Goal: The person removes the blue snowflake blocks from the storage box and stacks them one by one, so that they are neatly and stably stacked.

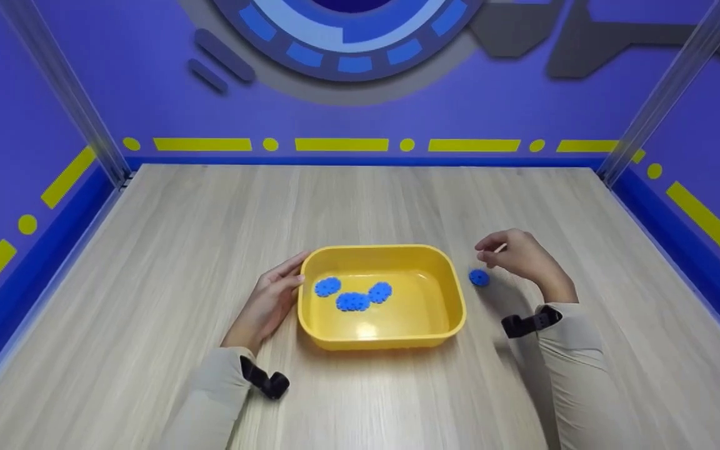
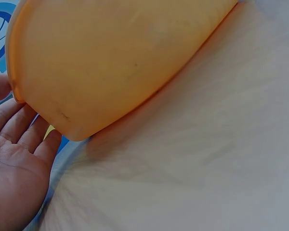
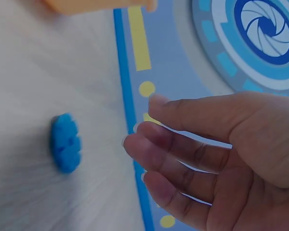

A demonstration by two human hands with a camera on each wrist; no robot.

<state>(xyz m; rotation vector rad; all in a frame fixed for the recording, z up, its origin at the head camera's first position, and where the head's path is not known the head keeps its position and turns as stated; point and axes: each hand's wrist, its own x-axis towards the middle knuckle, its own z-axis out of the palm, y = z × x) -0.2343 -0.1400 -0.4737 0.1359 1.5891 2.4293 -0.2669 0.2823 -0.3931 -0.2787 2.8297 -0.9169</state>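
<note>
A yellow tub stands on the table in front of me. My left hand holds it at the left end, the thumb at the rim and the fingers along the outer wall. Several blue notched discs lie inside, a few overlapping near the middle. One more blue disc is on the table, right of the tub. Above and just beyond this disc hovers my right hand, its fingers loosely bent and nothing between them. In the right wrist view, a gap separates the fingertips from the disc.
The wooden table meets a purple wall at the back, with side panels left and right. Metal posts rise at the back corners. Black straps with small cameras sit on both wrists.
</note>
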